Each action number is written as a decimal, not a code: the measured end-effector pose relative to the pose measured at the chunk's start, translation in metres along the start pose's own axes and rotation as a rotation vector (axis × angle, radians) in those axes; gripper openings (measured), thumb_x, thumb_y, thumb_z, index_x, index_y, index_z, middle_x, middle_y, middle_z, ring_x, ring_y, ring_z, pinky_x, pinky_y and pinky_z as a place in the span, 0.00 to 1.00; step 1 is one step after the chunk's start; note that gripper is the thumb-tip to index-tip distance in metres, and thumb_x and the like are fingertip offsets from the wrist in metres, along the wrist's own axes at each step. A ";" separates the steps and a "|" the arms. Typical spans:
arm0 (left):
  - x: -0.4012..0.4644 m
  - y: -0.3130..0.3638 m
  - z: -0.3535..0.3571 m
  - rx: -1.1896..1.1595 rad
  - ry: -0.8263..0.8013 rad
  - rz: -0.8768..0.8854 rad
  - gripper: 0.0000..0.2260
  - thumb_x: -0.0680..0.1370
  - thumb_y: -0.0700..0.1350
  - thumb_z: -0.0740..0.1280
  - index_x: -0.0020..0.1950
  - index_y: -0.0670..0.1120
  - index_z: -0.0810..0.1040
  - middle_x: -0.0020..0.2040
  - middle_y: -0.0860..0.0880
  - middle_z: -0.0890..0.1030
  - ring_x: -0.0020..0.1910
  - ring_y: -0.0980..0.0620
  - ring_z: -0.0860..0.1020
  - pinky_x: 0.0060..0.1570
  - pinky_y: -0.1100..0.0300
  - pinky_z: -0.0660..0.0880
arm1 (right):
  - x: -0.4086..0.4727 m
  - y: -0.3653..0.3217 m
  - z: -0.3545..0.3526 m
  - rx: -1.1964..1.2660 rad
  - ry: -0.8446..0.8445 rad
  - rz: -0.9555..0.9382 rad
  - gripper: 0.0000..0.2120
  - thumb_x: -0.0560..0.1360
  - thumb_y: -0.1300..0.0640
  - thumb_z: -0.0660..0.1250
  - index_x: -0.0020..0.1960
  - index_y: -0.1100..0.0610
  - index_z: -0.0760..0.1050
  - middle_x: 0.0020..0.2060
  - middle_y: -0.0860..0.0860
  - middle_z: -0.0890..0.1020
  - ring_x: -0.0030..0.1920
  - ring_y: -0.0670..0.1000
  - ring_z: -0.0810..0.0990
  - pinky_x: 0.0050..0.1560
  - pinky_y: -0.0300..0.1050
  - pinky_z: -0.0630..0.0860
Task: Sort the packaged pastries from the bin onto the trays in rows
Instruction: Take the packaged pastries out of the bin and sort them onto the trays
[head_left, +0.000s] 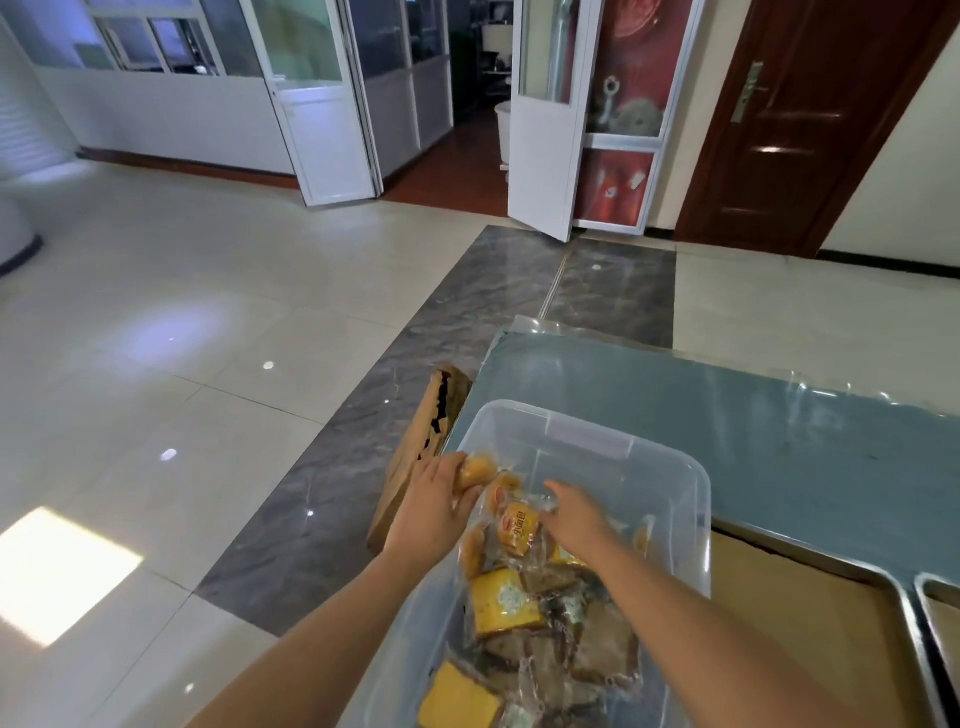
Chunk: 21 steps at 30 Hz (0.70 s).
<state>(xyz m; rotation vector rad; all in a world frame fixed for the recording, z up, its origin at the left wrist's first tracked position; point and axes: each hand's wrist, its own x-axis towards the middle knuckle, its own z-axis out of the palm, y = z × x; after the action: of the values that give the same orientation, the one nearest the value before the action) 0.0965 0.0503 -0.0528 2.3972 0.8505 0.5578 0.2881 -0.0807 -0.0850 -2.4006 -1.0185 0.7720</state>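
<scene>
The left hand (434, 506) is gripping a small orange pastry pack (475, 470) at the clear bin's (675, 467) left rim; the right hand (579, 512) is pinching a labelled pack (519, 527), which is hanging long-axis downward inside the bin. Slick film could slip, judging by the light pinch. Trays (906, 613) are lying right of the bin.

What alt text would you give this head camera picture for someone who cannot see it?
A person reaches both hands into a clear plastic bin of packaged pastries: the left hand holds a small golden pastry, the right hand reaches to a wrapped pack. Metal trays sit at the right on a table.
</scene>
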 end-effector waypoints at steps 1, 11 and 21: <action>0.000 -0.001 0.000 -0.012 -0.001 -0.014 0.17 0.81 0.62 0.61 0.67 0.55 0.70 0.60 0.55 0.75 0.59 0.59 0.68 0.65 0.55 0.70 | 0.006 -0.002 0.002 -0.014 -0.013 0.001 0.28 0.81 0.53 0.67 0.78 0.55 0.65 0.75 0.55 0.70 0.73 0.57 0.71 0.73 0.52 0.67; 0.004 -0.006 0.002 0.010 -0.041 -0.050 0.22 0.79 0.69 0.57 0.67 0.59 0.69 0.61 0.58 0.72 0.61 0.56 0.65 0.66 0.51 0.68 | 0.029 -0.002 0.021 -0.132 -0.050 0.008 0.05 0.80 0.56 0.67 0.54 0.54 0.78 0.52 0.54 0.81 0.49 0.53 0.80 0.52 0.47 0.77; -0.003 -0.001 -0.002 0.156 -0.138 0.208 0.21 0.76 0.66 0.63 0.64 0.58 0.78 0.66 0.57 0.74 0.70 0.50 0.65 0.71 0.43 0.65 | -0.006 -0.006 -0.035 0.002 0.135 -0.046 0.05 0.78 0.59 0.68 0.44 0.54 0.78 0.39 0.48 0.80 0.43 0.50 0.78 0.42 0.42 0.70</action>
<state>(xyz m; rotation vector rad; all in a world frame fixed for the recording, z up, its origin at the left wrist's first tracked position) 0.0930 0.0495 -0.0523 2.6512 0.6100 0.4100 0.3034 -0.0866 -0.0535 -2.3827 -1.0139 0.5866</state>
